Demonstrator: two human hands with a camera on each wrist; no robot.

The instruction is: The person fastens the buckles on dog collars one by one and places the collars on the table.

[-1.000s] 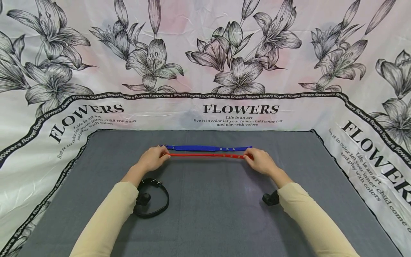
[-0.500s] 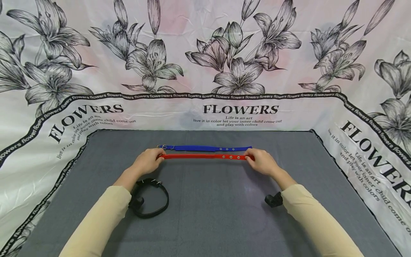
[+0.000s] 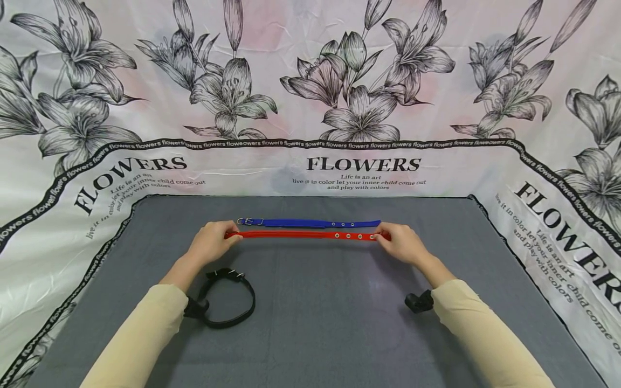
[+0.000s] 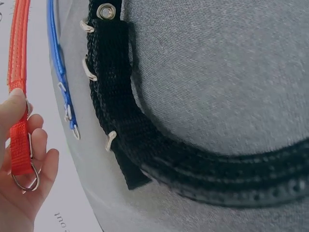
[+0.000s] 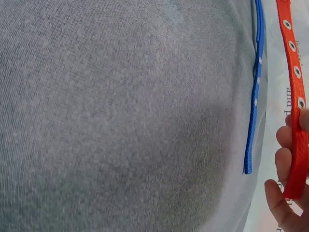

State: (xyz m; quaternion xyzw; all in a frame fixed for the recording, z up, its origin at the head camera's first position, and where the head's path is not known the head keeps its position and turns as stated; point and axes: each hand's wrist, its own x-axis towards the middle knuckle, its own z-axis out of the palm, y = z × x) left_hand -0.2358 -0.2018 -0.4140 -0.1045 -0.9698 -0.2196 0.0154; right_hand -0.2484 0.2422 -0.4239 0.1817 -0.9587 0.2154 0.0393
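Stretched level between my two hands is a red pet collar [image 3: 286, 234] with metal eyelets toward its right end. My left hand [image 3: 211, 241] pinches the buckle end; in the left wrist view the thumb presses on the red webbing [image 4: 20, 140], and a D-ring dangles below. At the other end my right hand [image 3: 400, 242] pinches the eyelet tip between thumb and fingers, as the right wrist view also shows. Just behind lies a blue collar [image 3: 296, 223], laid out straight with its buckle to the left. A black collar [image 3: 233, 324], buckled into a loop, rests near my left forearm.
Grey cloth [image 3: 310, 328] covers the table. Behind it and at both sides rises a white floral sheet [image 3: 271, 172]. A black wrist camera [image 3: 419, 302] shows under the right sleeve, another one [image 3: 196, 309] by the left, right beside the black loop.
My left hand has slid leftward toward the buckle end and my right hand slightly rightward. The red collar has turned its flat face up, showing its eyelets. The blue collar's buckle has come into view.
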